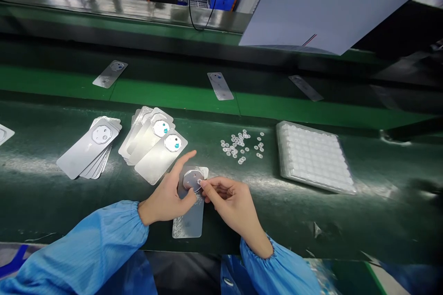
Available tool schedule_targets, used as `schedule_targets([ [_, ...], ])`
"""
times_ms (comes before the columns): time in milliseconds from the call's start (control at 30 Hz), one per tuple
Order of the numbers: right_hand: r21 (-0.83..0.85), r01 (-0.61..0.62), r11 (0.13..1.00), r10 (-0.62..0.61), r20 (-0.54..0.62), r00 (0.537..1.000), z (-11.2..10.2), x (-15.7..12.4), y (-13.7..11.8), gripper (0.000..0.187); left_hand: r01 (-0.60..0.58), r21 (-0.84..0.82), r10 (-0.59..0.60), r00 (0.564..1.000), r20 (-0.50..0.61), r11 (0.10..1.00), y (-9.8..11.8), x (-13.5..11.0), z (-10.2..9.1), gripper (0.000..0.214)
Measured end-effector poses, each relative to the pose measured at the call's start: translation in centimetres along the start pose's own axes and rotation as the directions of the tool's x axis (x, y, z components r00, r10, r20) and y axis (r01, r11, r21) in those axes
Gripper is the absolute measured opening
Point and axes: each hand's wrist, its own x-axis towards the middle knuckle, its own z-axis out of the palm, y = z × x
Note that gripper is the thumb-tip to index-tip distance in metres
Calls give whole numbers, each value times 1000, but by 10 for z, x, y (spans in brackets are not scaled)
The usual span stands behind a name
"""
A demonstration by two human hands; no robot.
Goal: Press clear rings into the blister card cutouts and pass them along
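Observation:
Flat in front of me lies a grey phone back cover (189, 222) with a round camera area near its top. My left hand (171, 199) lies over its left side, index finger stretched out and thumb apart, the thumb tip on the cover by the camera circle. The other left fingers are mostly hidden. Thumb and index finger of my right hand (233, 200) pinch a small white ring (200, 181) at the right side of that circle. Loose small rings (237, 140) lie scattered beyond my right hand.
Left of my hands are one stack of silver covers (78, 154) and a fanned stack (152, 161). A clear tray with white pieces (314, 156) stands at the right. Further back, single covers (220, 86) lie on a green strip (166, 85). A white panel (304, 4) hangs above.

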Motion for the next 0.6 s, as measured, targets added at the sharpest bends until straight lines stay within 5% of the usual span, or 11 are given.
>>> schedule_targets([
  [167,-40,-6,999,6,-14,1000,2,0,-1,43,46,-18,-46,999,20,999,-3,-1,0,96],
  [600,-78,0,997,2,28,1000,0,3,-4,41,111,-95,-112,994,-1,989,0,-1,2,99],
])
